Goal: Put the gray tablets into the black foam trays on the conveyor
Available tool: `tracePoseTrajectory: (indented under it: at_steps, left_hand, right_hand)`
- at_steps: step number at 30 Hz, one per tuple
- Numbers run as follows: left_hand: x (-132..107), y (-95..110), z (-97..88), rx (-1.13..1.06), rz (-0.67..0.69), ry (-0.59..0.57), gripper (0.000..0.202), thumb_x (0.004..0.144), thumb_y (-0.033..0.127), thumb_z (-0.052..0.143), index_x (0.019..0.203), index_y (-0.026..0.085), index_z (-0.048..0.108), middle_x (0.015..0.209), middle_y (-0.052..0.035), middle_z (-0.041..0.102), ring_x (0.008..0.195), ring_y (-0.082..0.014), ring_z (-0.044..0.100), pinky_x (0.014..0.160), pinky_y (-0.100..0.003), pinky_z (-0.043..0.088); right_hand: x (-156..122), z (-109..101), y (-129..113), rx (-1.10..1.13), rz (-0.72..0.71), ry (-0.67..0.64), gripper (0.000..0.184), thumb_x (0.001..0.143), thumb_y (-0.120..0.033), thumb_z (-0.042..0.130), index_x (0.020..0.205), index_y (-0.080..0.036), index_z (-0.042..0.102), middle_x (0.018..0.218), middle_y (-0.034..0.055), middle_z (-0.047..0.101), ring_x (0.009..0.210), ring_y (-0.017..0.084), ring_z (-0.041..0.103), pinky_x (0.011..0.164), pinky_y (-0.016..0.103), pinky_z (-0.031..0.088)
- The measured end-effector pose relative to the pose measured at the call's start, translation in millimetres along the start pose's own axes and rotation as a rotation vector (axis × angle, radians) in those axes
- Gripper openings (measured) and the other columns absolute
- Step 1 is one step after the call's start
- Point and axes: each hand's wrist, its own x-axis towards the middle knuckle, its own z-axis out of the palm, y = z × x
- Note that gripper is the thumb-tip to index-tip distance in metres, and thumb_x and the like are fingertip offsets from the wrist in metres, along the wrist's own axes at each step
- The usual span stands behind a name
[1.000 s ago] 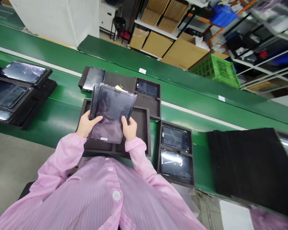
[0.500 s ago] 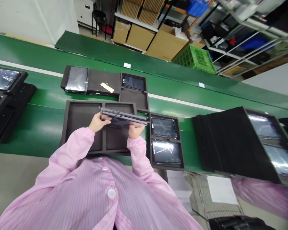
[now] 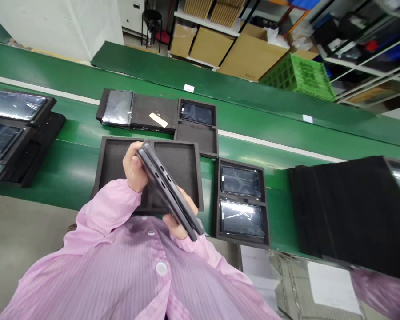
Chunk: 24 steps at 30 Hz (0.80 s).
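Note:
Two dark tablets [image 3: 168, 189] are held together edge-up and slanted, their port edges facing me. Around their upper left end my left hand [image 3: 134, 168] is closed. My right hand [image 3: 180, 218] grips the lower right end, with fingers on both sides. Beneath them lies a black foam tray [image 3: 120, 153] with two compartments, partly hidden by my hands. Just right of it, another foam tray [image 3: 242, 240] holds two film-wrapped tablets [image 3: 242, 218], one in each compartment.
Behind is a foam tray [image 3: 197, 138] with one tablet, beside a foam block [image 3: 155, 106] bearing a wrapped tablet [image 3: 118, 108] and a tape strip [image 3: 158, 120]. Stacked trays [image 3: 42, 133] stand left, a tall black stack [image 3: 340, 204] right. A co-worker's pink sleeve [image 3: 380, 291] shows lower right.
The tablets have turned from nearly level to a steep slant, right end down toward my body. My right hand has dropped with them. The whole view has shifted slightly.

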Motion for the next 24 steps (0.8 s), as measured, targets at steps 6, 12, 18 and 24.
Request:
tracePoseTrajectory:
  at_steps: [6,12,18,24]
  left_hand:
    - [17,-12,-4.8,-0.078,-0.059,-0.207,0.065,0.087,0.078,0.038,0.07,0.019,0.061,0.064,-0.0014,0.055,0.06,-0.0145,0.052,0.062,-0.031,0.044]
    - [20,-12,1.3,-0.125,-0.143,-0.25,0.067,0.085,0.08,0.04,0.072,0.019,0.062,0.065,-0.0006,0.056,0.063,-0.014,0.054,0.07,-0.031,0.046]
    - [19,-10,5.5,-0.139,-0.112,-0.299,0.068,0.085,0.08,0.04,0.077,0.018,0.065,0.068,-0.0013,0.057,0.07,-0.0155,0.057,0.077,-0.032,0.046]
    - [18,-8,11.0,-0.148,-0.153,-0.316,0.067,0.084,0.082,0.04,0.075,0.02,0.065,0.069,-0.0012,0.058,0.067,-0.0152,0.054,0.072,-0.032,0.045]
  right_hand:
    - [7,23,-14,0.011,-0.076,-0.203,0.086,0.085,-0.055,0.067,0.157,-0.03,0.026,0.157,0.0129,0.043,0.143,0.032,0.046,0.115,0.054,0.044]
    - [11,10,-18,0.029,0.029,-0.398,0.112,0.076,-0.075,0.062,0.161,-0.024,0.01,0.166,0.0134,0.023,0.152,0.036,0.03,0.122,0.056,0.032]
    - [16,-10,-37,0.163,0.127,-0.443,0.108,0.077,-0.088,0.042,0.16,-0.024,0.018,0.168,0.0071,0.021,0.154,0.035,0.026,0.123,0.056,0.03]
    - [24,-9,-47,0.418,0.188,-0.316,0.072,0.087,-0.059,0.064,0.151,-0.031,0.044,0.161,0.0063,0.038,0.15,0.033,0.035,0.12,0.056,0.037]
